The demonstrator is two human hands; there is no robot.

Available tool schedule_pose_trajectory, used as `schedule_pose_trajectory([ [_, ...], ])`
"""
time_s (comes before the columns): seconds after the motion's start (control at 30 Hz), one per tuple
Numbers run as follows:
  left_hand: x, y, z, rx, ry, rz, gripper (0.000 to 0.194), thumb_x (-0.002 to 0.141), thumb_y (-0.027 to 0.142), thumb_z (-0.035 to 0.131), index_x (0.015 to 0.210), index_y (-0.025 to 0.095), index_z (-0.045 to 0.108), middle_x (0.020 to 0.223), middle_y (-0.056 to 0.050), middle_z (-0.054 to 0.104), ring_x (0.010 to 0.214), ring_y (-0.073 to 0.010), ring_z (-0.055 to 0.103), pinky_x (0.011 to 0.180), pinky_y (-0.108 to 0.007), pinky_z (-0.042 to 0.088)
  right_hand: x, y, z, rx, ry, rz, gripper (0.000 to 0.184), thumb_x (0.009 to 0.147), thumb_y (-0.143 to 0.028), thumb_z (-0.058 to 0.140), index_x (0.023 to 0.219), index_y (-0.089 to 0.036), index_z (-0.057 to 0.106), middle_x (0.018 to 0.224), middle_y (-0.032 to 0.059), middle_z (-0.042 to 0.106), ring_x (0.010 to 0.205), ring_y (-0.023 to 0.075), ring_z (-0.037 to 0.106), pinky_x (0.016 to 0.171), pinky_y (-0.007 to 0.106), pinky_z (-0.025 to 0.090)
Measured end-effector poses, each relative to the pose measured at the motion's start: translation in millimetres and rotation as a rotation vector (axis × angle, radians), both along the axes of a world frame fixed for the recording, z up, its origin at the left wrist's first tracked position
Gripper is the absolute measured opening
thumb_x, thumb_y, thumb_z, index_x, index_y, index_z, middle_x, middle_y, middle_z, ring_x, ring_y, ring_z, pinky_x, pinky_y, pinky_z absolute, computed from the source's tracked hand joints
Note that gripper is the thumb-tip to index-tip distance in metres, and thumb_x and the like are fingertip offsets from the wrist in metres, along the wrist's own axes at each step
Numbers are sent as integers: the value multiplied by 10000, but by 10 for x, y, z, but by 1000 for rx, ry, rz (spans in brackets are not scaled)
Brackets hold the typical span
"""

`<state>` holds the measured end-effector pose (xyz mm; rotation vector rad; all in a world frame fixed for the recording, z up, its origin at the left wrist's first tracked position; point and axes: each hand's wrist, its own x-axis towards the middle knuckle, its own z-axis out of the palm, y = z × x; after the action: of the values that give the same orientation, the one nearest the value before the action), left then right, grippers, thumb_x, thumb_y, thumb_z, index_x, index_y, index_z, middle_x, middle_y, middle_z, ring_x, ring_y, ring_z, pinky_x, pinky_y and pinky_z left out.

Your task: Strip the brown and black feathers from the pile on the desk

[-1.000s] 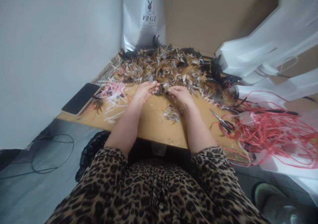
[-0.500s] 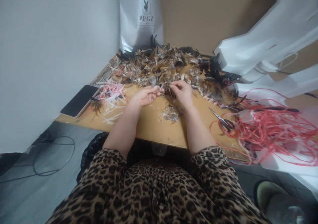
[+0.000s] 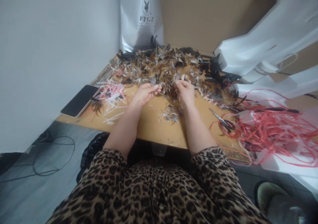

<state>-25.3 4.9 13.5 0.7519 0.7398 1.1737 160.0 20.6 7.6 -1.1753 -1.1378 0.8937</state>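
Over the near edge of a big pile of brown, black and white feathers [image 3: 164, 63], my left hand [image 3: 146, 94] pinches what looks like a feather, a pale tip showing at the thumb. To its right, my right hand [image 3: 185, 92] is closed in a pinch with the knuckles up. What lies between its fingertips blends into the pile and I cannot make it out. A gap separates the two hands. Just below them, a small heap of feather scraps [image 3: 170, 114] lies on the yellowish tabletop [image 3: 154, 128].
A phone [image 3: 79, 100] rests at the table's left edge beside pink and white strips [image 3: 111, 91]. Scissors [image 3: 223, 120] lie at the right, near tangled red ribbon [image 3: 275, 128]. Behind the pile stands a white printed bag [image 3: 141, 18]. A cable [image 3: 54, 167] loops on the floor.
My right hand has moved slightly right, away from my left hand, so the gap between the fingertips is wider. My left hand has shifted slightly left; the things on the table look the same.
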Motion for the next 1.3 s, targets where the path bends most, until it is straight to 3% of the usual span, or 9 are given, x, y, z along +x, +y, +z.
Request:
schedule_pose_trajectory([
  [0.07,9,7,-10,58,35,48,36,738,100,694,718,75,676,719,-65,705,609,-59,644,606,-141,493,-8,-10,33,-38,149,9,264,645,-413,700,749,-171,673,506,-59,499,442,55,370,424,196,279],
  [0.2,29,22,-23,117,150,114,111,682,167,753,693,89,674,721,-68,711,610,-75,645,636,-176,499,-83,-94,115,-230,281,229,278,551,-347,779,712,-154,662,558,-44,545,445,31,378,392,172,264],
  [0.4,56,-8,5,232,323,53,153,629,209,787,643,105,676,624,-40,681,554,-76,602,606,-190,480,-179,-165,132,-362,344,379,256,536,-265,802,684,-125,647,543,-21,592,418,29,424,360,152,301],
  [0.77,59,-50,36,289,412,-55,112,638,179,771,624,114,681,609,-42,672,557,-83,594,600,-193,466,-199,-150,71,-425,285,386,156,587,-192,746,584,-124,607,494,-9,605,381,31,431,333,137,310],
  [0.97,85,-16,-63,323,414,-55,126,668,225,744,669,111,693,647,-60,693,584,-94,620,617,-207,488,-191,-124,46,-440,291,398,147,580,-147,721,567,-133,575,464,-18,578,368,28,404,324,134,266],
  [1.17,111,3,-110,280,381,-27,184,657,278,761,699,114,688,673,-60,704,589,-86,625,615,-197,494,-186,-132,51,-422,278,397,154,563,-189,737,581,-124,598,468,-29,567,378,23,408,334,133,283],
  [1.3,98,26,-145,163,292,1,149,696,245,739,729,110,687,720,-69,718,625,-81,644,612,-173,492,-201,-130,57,-369,322,341,208,553,-224,767,643,-125,607,492,-37,564,391,30,418,351,150,293],
])
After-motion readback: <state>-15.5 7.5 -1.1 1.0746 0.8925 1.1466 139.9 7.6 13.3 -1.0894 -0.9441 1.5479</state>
